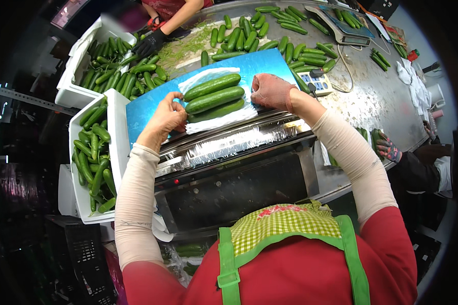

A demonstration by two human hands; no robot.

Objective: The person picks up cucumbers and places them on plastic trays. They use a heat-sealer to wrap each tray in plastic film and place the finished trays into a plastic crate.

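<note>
Three green cucumbers [215, 98] lie side by side on a white foam net [210, 126], on a blue board [274, 65]. At their left end is my bare left hand [167, 116], thumb and forefinger pinching what looks like clear film; the fingertips are close to the cucumber ends. My right hand [271, 91], in a pinkish work glove, is closed near the right edge of the net; what it grips is hidden, probably film. Along the board's near edge, crinkled clear film [233, 143] runs over a wrapping machine [236, 187] with a small red light.
White foam boxes of cucumbers [120, 133] stand at the left. Loose cucumbers [244, 38], a scale [343, 32] and a power strip [318, 83] are on the metal table [374, 95]. A person's black-gloved hand [150, 44] is at the upper left; another's patterned glove [389, 148] at the right.
</note>
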